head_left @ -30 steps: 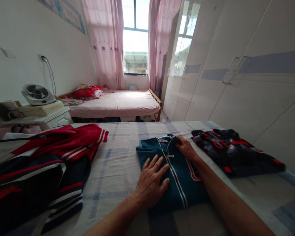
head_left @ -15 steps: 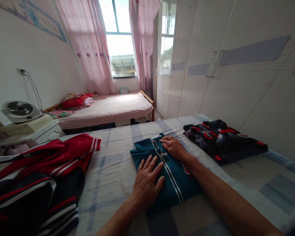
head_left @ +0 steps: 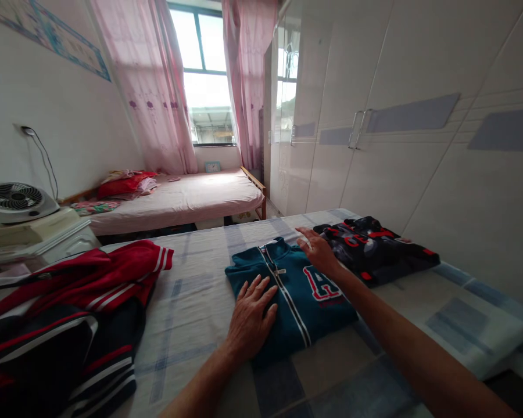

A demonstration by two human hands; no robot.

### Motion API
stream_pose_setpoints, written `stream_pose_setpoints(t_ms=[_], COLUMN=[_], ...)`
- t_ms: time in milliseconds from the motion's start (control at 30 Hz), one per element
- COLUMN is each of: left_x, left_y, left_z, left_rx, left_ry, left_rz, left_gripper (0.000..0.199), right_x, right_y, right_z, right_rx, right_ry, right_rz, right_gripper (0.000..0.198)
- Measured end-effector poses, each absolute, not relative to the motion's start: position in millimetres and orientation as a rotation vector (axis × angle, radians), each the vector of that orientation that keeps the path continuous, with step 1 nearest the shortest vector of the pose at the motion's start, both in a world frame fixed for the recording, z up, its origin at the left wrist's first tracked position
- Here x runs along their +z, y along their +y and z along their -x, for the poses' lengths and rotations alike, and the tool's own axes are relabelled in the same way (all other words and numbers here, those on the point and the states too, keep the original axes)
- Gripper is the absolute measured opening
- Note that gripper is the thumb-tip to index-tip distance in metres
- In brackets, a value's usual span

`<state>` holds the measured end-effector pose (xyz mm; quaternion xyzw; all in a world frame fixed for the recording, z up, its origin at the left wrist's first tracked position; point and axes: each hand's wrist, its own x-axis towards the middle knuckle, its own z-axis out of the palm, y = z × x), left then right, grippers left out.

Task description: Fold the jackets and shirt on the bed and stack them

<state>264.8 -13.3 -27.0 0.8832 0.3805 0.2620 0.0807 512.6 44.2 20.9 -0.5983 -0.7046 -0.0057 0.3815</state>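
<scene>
A teal zip-up jacket [head_left: 296, 313] lies folded in front of me, its white-edged zipper running down the front and a letter "A" patch on its right part. My left hand [head_left: 253, 313] rests flat on the jacket, left of the zipper, with fingers spread. Beyond the jacket's upper right edge is my right hand [head_left: 317, 251], its fingers stretched out and holding nothing. It is close to a folded black garment with red lettering [head_left: 375, 247]; whether it touches either garment I cannot tell.
A checked sheet [head_left: 192, 307] covers the bed under the clothes. Red and navy striped clothes [head_left: 91, 307] lie at the left. Behind are a second bed [head_left: 200, 194], a small fan [head_left: 17, 200] on a cabinet, and a white wardrobe [head_left: 331, 174] along the right.
My right hand has lifted off the teal jacket and moved toward its far right edge, uncovering the "A" patch. My left hand stays on the jacket. The view has turned slightly right.
</scene>
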Motion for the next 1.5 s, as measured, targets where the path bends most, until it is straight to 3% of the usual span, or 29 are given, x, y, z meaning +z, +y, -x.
stream_pose_setpoints(t_ms=[233,467,667,833,1200,1500], left_x=[-30,-42,-46,-47,-48,-50], left_y=[-15,7,17,15,14,14], left_z=[-263,-251,-248,-251,-251,-253], left_rx=[0.840,1.256,1.260,1.245,1.259,1.298], left_ry=[1.125,1.439,1.469,1.485,1.506,1.480], left_rz=[-2.589,-2.027,-1.946,-1.963,-1.964,-1.931], left_gripper=[0.037,0.034,0.037,0.038,0.037,0.037], right_x=[-15,5,-15,-14,-2,0], right_y=[61,-26,-147,-181,-135,-112], right_z=[-499,-537,-530,-494,-434,-403], right_rx=[0.366,0.190,1.004,1.531,1.423,1.380], right_ry=[-2.021,-1.372,-0.553,-0.203,0.061,-0.212], right_rz=[1.717,1.742,1.424,1.096,0.905,0.830], right_gripper=[0.049,0.044,0.039,0.040,0.043,0.041])
